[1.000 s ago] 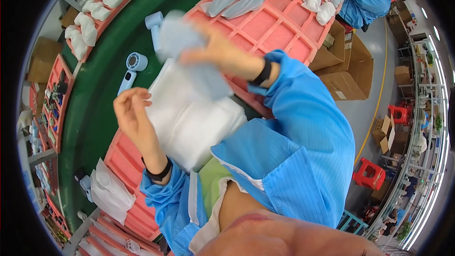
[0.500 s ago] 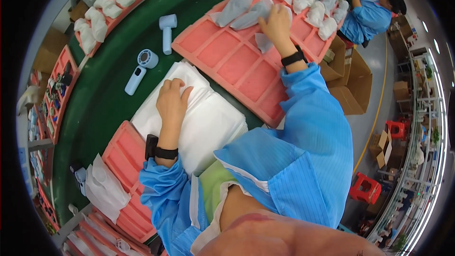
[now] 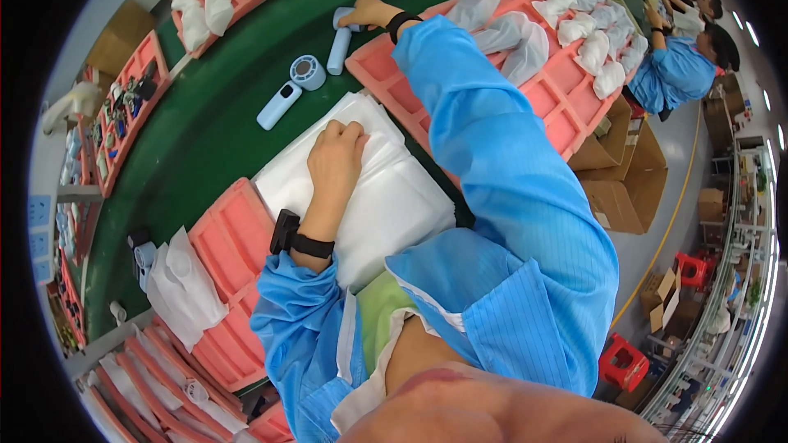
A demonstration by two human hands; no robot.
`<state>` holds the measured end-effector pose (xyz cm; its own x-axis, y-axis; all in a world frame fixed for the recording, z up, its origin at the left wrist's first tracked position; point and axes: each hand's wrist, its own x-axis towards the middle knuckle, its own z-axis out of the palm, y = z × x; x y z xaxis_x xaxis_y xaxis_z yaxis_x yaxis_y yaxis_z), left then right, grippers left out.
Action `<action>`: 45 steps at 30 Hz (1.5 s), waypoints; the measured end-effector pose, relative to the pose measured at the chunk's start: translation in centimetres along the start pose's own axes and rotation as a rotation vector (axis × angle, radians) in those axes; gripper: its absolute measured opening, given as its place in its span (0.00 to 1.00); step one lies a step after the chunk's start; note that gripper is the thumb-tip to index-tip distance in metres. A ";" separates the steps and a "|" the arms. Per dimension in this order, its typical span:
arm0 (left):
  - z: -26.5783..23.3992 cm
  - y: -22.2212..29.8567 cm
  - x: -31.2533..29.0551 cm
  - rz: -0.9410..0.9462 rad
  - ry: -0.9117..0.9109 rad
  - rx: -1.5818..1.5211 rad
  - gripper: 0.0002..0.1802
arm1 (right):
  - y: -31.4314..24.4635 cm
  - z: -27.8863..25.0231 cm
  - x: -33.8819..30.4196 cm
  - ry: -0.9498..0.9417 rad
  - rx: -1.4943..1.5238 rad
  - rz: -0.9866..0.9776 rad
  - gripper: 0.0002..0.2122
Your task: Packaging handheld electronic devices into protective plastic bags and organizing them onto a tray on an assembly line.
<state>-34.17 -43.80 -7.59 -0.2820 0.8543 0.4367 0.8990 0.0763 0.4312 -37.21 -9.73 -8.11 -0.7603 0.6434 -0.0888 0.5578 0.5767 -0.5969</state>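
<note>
At the far edge of the pink tray, my right hand has its fingers closed on the head of a light-blue handheld fan, whose handle points toward me. Beside it on the green work surface lies a second light-blue handheld fan, its round grille facing up. My left hand rests on a stack of thin white bags, fingers curled and pressed together on the top bag. The fingertips are partly hidden. Several bagged items lie in the compartments of the pink tray on the right.
Another pink tray stands at left with a loose white bag over its edge. A tray of wrapped items lies across the green belt. Cardboard boxes stand right; co-workers in blue sit beyond.
My right hand has moved left from the bagged items to the far fan and closed on its head. My left hand's fingers have curled in on the stack. The view has shifted slightly.
</note>
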 end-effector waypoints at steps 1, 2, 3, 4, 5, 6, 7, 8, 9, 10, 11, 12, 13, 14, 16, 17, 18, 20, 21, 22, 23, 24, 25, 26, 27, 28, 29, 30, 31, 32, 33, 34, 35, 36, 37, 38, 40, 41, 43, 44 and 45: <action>0.0 -0.1 -0.3 -0.014 0.007 -0.021 0.07 | -0.7 -0.1 -0.8 -0.062 0.122 0.098 0.31; -0.1 -0.3 -0.5 -0.034 0.013 -0.020 0.07 | -1.6 -0.4 -1.3 -0.080 0.115 0.089 0.31; -0.5 -0.2 -0.3 -0.072 0.008 -0.130 0.07 | -1.8 -1.3 -2.1 -0.041 0.112 0.071 0.31; -0.8 0.0 0.1 -0.102 0.000 -0.244 0.07 | -1.3 -2.3 -2.7 0.005 0.109 0.059 0.31; -1.2 -0.4 0.1 -0.151 -0.001 -0.346 0.06 | -2.2 -2.9 -3.3 0.033 0.109 0.031 0.30; -1.7 -0.9 -0.1 -0.164 0.002 -0.344 0.06 | -2.9 -3.5 -4.3 0.110 0.187 -0.060 0.29; -2.2 -1.4 -0.3 -0.195 0.018 -0.432 0.06 | -3.9 -4.5 -6.0 0.189 0.264 -0.154 0.28; -2.8 -1.9 -0.5 -0.228 0.038 -0.518 0.07 | -5.2 -5.7 -8.2 0.204 0.349 -0.240 0.28; -3.4 -2.1 -0.6 -0.257 0.058 -0.603 0.07 | -6.5 -7.1 -10.9 0.221 0.436 -0.325 0.27; -3.6 -1.9 -0.2 -0.252 0.059 -0.613 0.07 | -7.4 -9.1 -13.7 0.199 0.511 -0.366 0.24; -4.0 -1.7 0.1 -0.266 0.061 -0.689 0.07 | -8.2 -10.4 -16.2 0.175 0.586 -0.410 0.22; -4.3 -1.3 0.5 -0.273 0.059 -0.761 0.07 | -8.4 -11.2 -18.3 0.183 0.580 -0.411 0.22; -4.7 -1.2 0.5 -0.296 0.064 -0.827 0.07 | -8.8 -11.3 -19.6 0.149 0.647 -0.454 0.22; -5.2 -1.0 0.4 -0.301 0.072 -0.826 0.07 | -9.3 -11.1 -20.6 0.115 0.714 -0.498 0.22; -6.2 -0.6 0.3 -0.342 0.112 -0.928 0.06 | -10.0 -9.7 -21.5 0.113 0.658 -0.556 0.23; -6.9 -0.5 -0.1 -0.373 0.142 -0.969 0.06 | -10.4 -8.4 -21.4 0.105 0.610 -0.614 0.24; -7.5 -0.3 -0.1 -0.371 0.151 -0.968 0.06 | -10.8 -7.6 -21.7 0.114 0.549 -0.665 0.25; -8.8 0.3 -0.4 -0.434 0.266 -1.029 0.05 | -11.8 -5.4 -21.9 0.113 0.527 -0.773 0.26; -9.4 0.5 -0.3 -0.463 0.321 -1.060 0.05 | -12.3 -4.4 -22.0 0.122 0.504 -0.867 0.27; -9.8 0.7 -0.1 -0.464 0.331 -1.055 0.05 | -12.8 -3.3 -22.1 0.116 0.505 -0.876 0.27; -10.1 0.9 0.0 -0.452 0.411 -1.167 0.05 | -13.2 -2.0 -22.1 0.151 0.509 -0.930 0.27; -10.4 1.0 0.1 -0.438 0.490 -1.278 0.05 | -13.6 -0.8 -22.1 0.187 0.512 -0.983 0.27; -10.7 1.1 0.0 -0.424 0.568 -1.391 0.05 | -14.0 0.0 -22.3 0.223 0.516 -1.030 0.27; -11.1 1.0 -0.1 -0.431 0.574 -1.388 0.05 | -14.3 0.4 -22.5 0.215 0.520 -1.030 0.27; -11.4 0.9 -0.1 -0.460 0.559 -1.457 0.06 | -14.6 0.7 -22.8 0.255 0.398 -1.045 0.29; -11.7 0.9 0.0 -0.487 0.545 -1.528 0.06 | -14.9 0.9 -22.9 0.295 0.274 -1.060 0.30; -11.8 0.8 0.1 -0.513 0.530 -1.599 0.07 | -15.1 1.1 -22.9 0.336 0.149 -1.072 0.32; -11.7 0.9 0.0 -0.516 0.534 -1.600 0.07 | -15.2 1.4 -22.8 0.331 0.149 -1.073 0.32; -11.6 1.1 0.0 -0.463 0.573 -1.520 0.06 | -15.1 1.7 -22.8 0.360 0.106 -1.073 0.34; -11.5 1.5 0.0 -0.410 0.608 -1.439 0.06 | -15.1 2.1 -22.7 0.391 0.062 -1.072 0.36; -11.4 1.7 -0.1 -0.357 0.641 -1.357 0.06 | -15.1 2.4 -22.7 0.422 0.019 -1.071 0.38; -11.1 1.8 -0.2 -0.357 0.642 -1.358 0.06 | -15.2 2.6 -22.8 0.422 0.018 -1.072 0.38; -10.7 1.9 -0.4 -0.245 0.634 -1.037 0.09 | -15.3 2.9 -22.8 0.425 0.029 -1.068 0.39; -10.2 2.0 -0.6 -0.135 0.614 -0.716 0.11 | -15.4 3.1 -22.8 0.430 0.040 -1.065 0.39; -9.9 2.1 -0.7 -0.027 0.584 -0.395 0.14 | -15.5 3.2 -22.8 0.434 0.052 -1.062 0.40; -9.8 2.3 -0.8 -0.025 0.584 -0.394 0.14 | -15.4 3.1 -22.8 0.435 0.051 -1.062 0.40; -9.5 2.9 -0.9 0.055 0.573 -0.174 0.19 | -15.3 2.8 -22.6 0.512 0.056 -1.051 0.39; -9.4 3.0 -0.8 0.094 0.565 -0.064 0.22 | -15.3 2.7 -22.5 0.550 0.059 -1.044 0.38; -8.8 3.1 -0.5 0.112 0.566 -0.077 0.24 | -14.8 2.7 -21.6 0.563 0.101 -1.030 0.38; -8.6 3.2 -0.3 0.129 0.565 -0.091 0.27 | -14.6 2.6 -21.1 0.575 0.143 -1.015 0.37; -8.5 3.3 -0.1 0.145 0.565 -0.105 0.30 | -14.4 2.6 -20.8 0.586 0.185 -1.000 0.37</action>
<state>-34.07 -47.98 0.49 -0.3190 0.4434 0.8376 0.9120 -0.0969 0.3987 -30.27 -32.74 0.21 -0.5363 0.1068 0.8372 -0.2946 0.9059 -0.3043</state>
